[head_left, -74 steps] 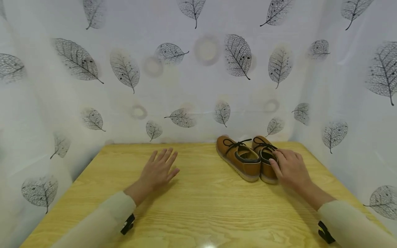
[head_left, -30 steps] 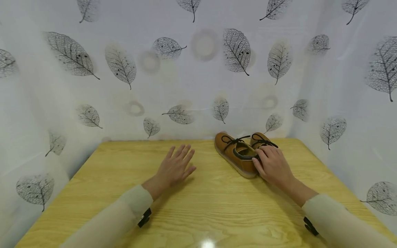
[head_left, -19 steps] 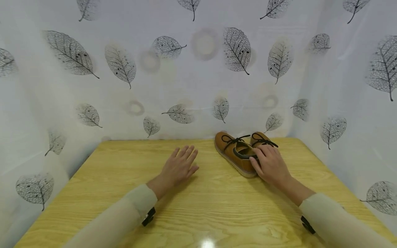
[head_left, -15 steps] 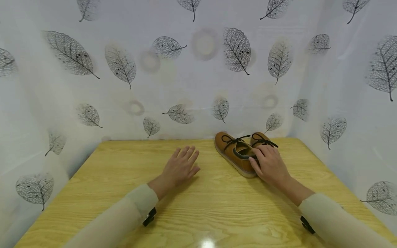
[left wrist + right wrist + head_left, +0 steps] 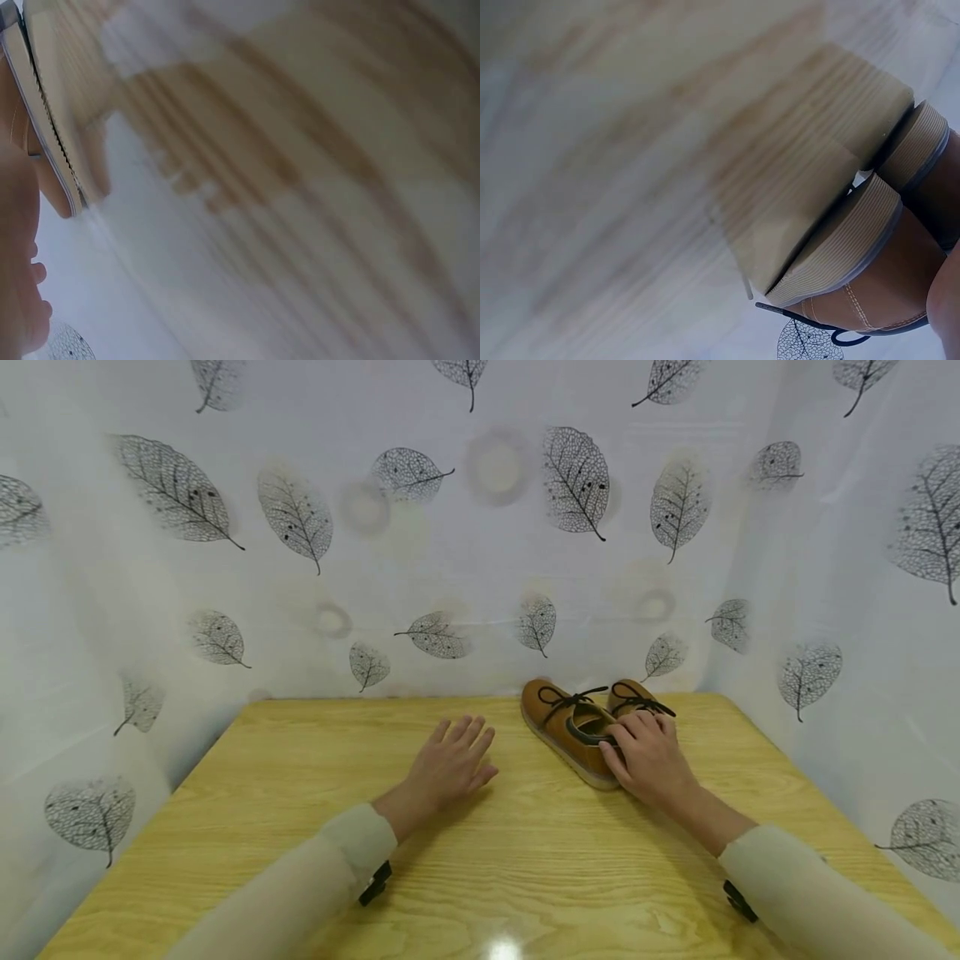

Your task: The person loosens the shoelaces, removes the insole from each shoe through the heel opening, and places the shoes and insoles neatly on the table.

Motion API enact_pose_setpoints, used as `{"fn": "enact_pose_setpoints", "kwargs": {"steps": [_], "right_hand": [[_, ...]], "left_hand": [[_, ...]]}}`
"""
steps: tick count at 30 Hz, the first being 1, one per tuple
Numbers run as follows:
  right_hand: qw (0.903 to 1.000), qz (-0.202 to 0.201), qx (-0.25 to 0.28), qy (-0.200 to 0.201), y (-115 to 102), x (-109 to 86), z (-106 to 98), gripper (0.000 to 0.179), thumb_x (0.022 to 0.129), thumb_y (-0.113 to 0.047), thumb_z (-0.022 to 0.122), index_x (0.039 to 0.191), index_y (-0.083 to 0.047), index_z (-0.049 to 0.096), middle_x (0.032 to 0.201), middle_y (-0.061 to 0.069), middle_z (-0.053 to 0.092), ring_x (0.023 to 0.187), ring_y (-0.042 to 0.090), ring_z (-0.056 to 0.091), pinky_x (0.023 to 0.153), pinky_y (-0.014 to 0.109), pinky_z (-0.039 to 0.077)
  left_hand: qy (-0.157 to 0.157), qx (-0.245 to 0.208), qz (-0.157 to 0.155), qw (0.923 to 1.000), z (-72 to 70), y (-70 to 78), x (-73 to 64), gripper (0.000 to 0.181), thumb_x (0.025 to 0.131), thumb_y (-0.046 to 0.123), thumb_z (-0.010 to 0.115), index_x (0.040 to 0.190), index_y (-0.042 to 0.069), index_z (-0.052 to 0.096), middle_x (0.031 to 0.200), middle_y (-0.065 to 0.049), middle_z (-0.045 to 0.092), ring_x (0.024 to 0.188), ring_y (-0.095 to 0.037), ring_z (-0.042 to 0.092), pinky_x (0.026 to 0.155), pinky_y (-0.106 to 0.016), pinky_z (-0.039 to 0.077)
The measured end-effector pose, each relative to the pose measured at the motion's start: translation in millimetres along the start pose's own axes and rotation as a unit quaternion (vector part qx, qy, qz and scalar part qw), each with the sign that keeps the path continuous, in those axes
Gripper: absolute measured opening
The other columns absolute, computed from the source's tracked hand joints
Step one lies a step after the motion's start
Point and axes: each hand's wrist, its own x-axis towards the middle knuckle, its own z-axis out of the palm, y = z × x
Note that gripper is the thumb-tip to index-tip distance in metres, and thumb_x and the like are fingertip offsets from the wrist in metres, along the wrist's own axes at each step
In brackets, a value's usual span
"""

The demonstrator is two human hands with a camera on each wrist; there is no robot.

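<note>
Two brown lace-up shoes stand side by side at the back right of the table, toes toward the backdrop. The left shoe [image 5: 558,727] shows its dark collar and tied black laces. My right hand [image 5: 654,758] covers most of the right shoe [image 5: 628,695], its bent fingers and thumb holding the shoes at their heels. Both ribbed soles [image 5: 840,240] appear in the right wrist view. To the left of the shoes, my left hand [image 5: 450,764] hovers low over the table, fingers spread and holding nothing. In the left wrist view, its fingers [image 5: 19,262] appear beside a shoe [image 5: 13,105].
The glossy wood-grain table [image 5: 480,877] reflects light near its front. A white cloth backdrop [image 5: 450,560] printed with leaf skeletons encloses the back and both sides. Black straps [image 5: 377,883] sit under the pale sleeves.
My right hand has moved left from the right shoe's outer side onto the heels. My left hand has drifted right, toward the shoes, staying spread. The shoes stand where they were.
</note>
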Motion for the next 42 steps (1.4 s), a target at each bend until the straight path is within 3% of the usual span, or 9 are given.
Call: {"fn": "enact_pose_setpoints", "kwargs": {"steps": [8, 13, 18, 28, 38, 42], "right_hand": [[0.9981, -0.058, 0.001, 0.024, -4, 1.9, 2, 0.052, 0.108, -0.040, 0.033, 0.092, -0.003, 0.066, 0.093, 0.013, 0.062, 0.092, 0.036, 0.054, 0.083, 0.059, 0.037], [0.9950, -0.088, 0.028, 0.038, -8, 3.7, 3, 0.051, 0.108, -0.039, 0.034, 0.091, -0.001, 0.065, 0.090, 0.013, 0.060, 0.087, 0.035, 0.052, 0.078, 0.052, 0.039], [0.9923, -0.106, 0.059, 0.026, -8, 4.8, 3, 0.049, 0.109, -0.035, 0.035, 0.091, 0.000, 0.064, 0.089, 0.012, 0.059, 0.085, 0.029, 0.049, 0.079, 0.044, 0.042], [0.9879, -0.089, 0.126, 0.014, -13, 4.3, 0, 0.042, 0.107, -0.035, 0.042, 0.092, -0.002, 0.063, 0.091, 0.009, 0.058, 0.088, 0.025, 0.046, 0.083, 0.040, 0.038], [0.9794, -0.113, 0.163, 0.040, -26, 9.1, 0, 0.038, 0.105, -0.033, 0.048, 0.091, -0.002, 0.065, 0.090, 0.009, 0.059, 0.087, 0.025, 0.049, 0.088, 0.039, 0.038], [0.9781, -0.113, 0.171, 0.038, -30, 8.7, -2, 0.036, 0.104, -0.032, 0.050, 0.092, -0.003, 0.065, 0.090, 0.008, 0.060, 0.087, 0.024, 0.050, 0.091, 0.041, 0.040]], "left_hand": [[0.002, 0.007, 0.011, 0.9999, -0.1, 8.2, 4.7, 0.058, 0.103, 0.053, 0.041, 0.144, 0.013, 0.051, 0.150, -0.009, 0.050, 0.141, -0.028, 0.044, 0.115, -0.051, 0.032], [0.031, 0.014, 0.023, 0.9991, 2.7, 8.9, 5.3, 0.055, 0.102, 0.052, 0.043, 0.137, 0.011, 0.057, 0.141, -0.010, 0.057, 0.134, -0.029, 0.050, 0.112, -0.051, 0.037], [0.070, 0.011, 0.036, 0.9969, 1.9, 9.7, 6.1, 0.049, 0.101, 0.049, 0.047, 0.129, 0.010, 0.060, 0.132, -0.009, 0.063, 0.124, -0.027, 0.056, 0.106, -0.048, 0.042], [0.106, -0.024, 0.028, 0.9937, -1.8, 15.3, 10.1, 0.043, 0.100, 0.044, 0.054, 0.122, 0.008, 0.063, 0.121, -0.008, 0.066, 0.113, -0.024, 0.062, 0.096, -0.042, 0.048], [0.069, -0.004, 0.042, 0.9967, -1.2, 22.0, 12.7, 0.045, 0.101, 0.046, 0.049, 0.121, 0.008, 0.061, 0.118, -0.006, 0.064, 0.112, -0.023, 0.061, 0.097, -0.041, 0.047], [0.076, -0.004, 0.040, 0.9963, -1.0, 24.4, 12.7, 0.043, 0.100, 0.045, 0.052, 0.119, 0.007, 0.062, 0.115, -0.006, 0.064, 0.109, -0.023, 0.062, 0.096, -0.040, 0.047]]}}
